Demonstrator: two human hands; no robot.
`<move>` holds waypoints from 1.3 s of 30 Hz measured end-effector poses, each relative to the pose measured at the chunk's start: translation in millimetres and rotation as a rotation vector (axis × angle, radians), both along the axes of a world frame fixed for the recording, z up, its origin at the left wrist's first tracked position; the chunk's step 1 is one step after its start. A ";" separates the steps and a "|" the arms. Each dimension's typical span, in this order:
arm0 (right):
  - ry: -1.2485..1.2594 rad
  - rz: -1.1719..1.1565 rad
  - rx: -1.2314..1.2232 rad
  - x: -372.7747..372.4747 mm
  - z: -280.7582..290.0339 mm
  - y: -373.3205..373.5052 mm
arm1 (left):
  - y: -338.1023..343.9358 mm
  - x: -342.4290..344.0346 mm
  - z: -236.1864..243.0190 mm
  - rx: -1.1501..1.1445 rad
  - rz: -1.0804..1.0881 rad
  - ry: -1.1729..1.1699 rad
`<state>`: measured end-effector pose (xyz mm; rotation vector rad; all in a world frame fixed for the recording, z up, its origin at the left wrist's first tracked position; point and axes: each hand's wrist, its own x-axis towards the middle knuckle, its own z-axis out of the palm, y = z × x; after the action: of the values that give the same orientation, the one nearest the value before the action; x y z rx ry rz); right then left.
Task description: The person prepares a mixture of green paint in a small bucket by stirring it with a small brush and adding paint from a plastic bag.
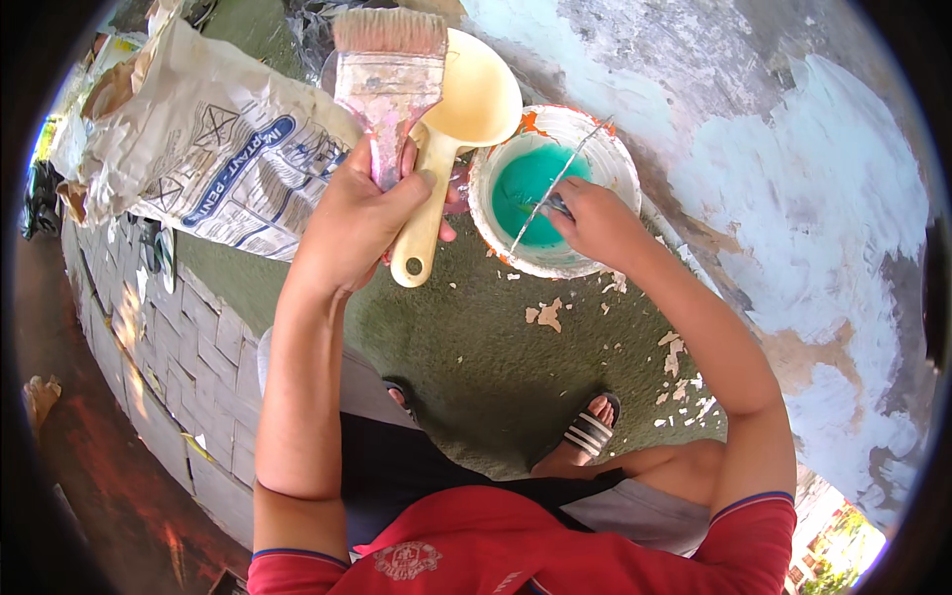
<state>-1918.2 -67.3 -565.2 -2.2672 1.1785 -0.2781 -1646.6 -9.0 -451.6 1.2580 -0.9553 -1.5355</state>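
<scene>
My left hand [367, 208] grips a paint-crusted wide brush [392, 79] upright together with a cream plastic scoop [471, 89], whose handle points down. My right hand [585, 223] is over a white bucket [620, 174] with orange smears, holding a thin metal bar or edge [600, 129] with a dark part at my fingers; I cannot make out exactly what it is. The bar lies diagonally across the bucket's mouth. Teal liquid [526, 174] fills part of the bucket. Something pinkish and transparent shows behind my left fingers, partly hidden.
A large crumpled paper sack [218, 149] lies at upper left, beside grey pavers [188, 367] and loose footwear [159, 253]. A patchily painted pale-blue surface [813, 198] spans the right. My sandalled feet [590, 426] stand on green ground [496, 377] scattered with flakes.
</scene>
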 end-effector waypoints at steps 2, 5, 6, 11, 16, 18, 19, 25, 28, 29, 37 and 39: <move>0.100 -0.033 0.061 -12.7 2.8 -0.6 | -0.6 -0.7 1.8 0.022 0.005 -0.033; 0.163 -0.121 -0.005 -25.1 10.0 -5.3 | -2.6 -0.5 0.6 -0.011 -0.017 -0.053; 0.154 -0.137 -0.043 -24.4 8.8 -8.6 | -3.3 -0.2 0.2 -0.008 -0.015 -0.058; 0.009 -0.135 -0.171 -11.2 -0.4 -25.3 | -5.1 -8.6 -1.5 -0.045 0.038 -0.027; -0.005 -0.027 0.039 2.4 2.6 -6.0 | -6.1 -7.8 -3.1 -0.052 0.037 -0.094; 0.043 -0.028 0.071 -1.5 5.3 -0.9 | -5.1 -6.7 1.5 -0.028 0.005 -0.183; 0.079 -0.054 0.063 -9.1 8.3 -0.5 | -4.3 -7.6 8.1 0.007 -0.023 -0.254; 0.080 -0.150 -0.157 -26.4 1.5 -21.7 | -0.2 -10.5 3.1 -0.066 -0.084 -0.407; -0.021 -0.166 -0.117 -18.1 0.0 -24.6 | 0.4 -10.7 -1.8 -0.042 -0.137 -0.436; -0.054 -0.170 -0.076 -13.6 1.8 -24.8 | 0.9 -10.5 -2.1 -0.034 -0.155 -0.457; 0.093 -0.145 -0.051 -23.9 8.0 -15.8 | 7.7 -21.4 -2.3 -0.113 -0.201 -0.520; 0.086 -0.177 -0.132 -30.3 0.9 -20.3 | 7.3 -24.8 -0.7 -0.086 -0.215 -0.535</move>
<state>-1948.5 -87.6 -564.3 -2.3093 1.4479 -0.3380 -1671.3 -1.8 -452.3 1.5811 -1.5230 -1.3158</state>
